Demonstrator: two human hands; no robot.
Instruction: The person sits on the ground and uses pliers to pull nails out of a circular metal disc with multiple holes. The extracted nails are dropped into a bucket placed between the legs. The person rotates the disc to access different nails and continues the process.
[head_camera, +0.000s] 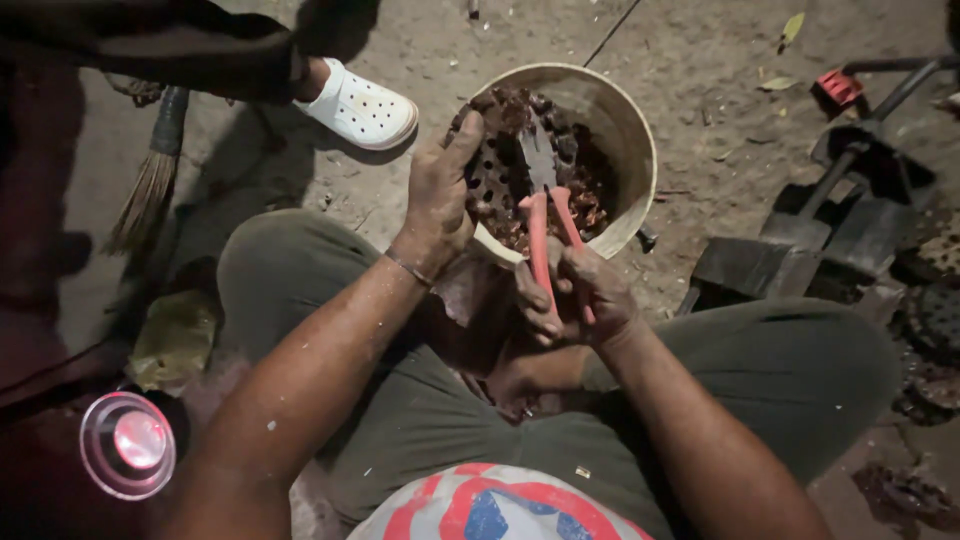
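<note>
Left hand (437, 205) grips rusty perforated disc (497, 165) over bucket (632, 140) rim. Right hand (575, 300) clenched on red-handled pliers (545, 215), nose at disc centre. Bucket holds brown scraps, roughly a layer deep; disc dark, crusted, many holes clogged, so work seems unfinished.

Rusty perforated disc (492, 170) upright over bucket; red-handled pliers (545, 215) (nose on disc).
</note>
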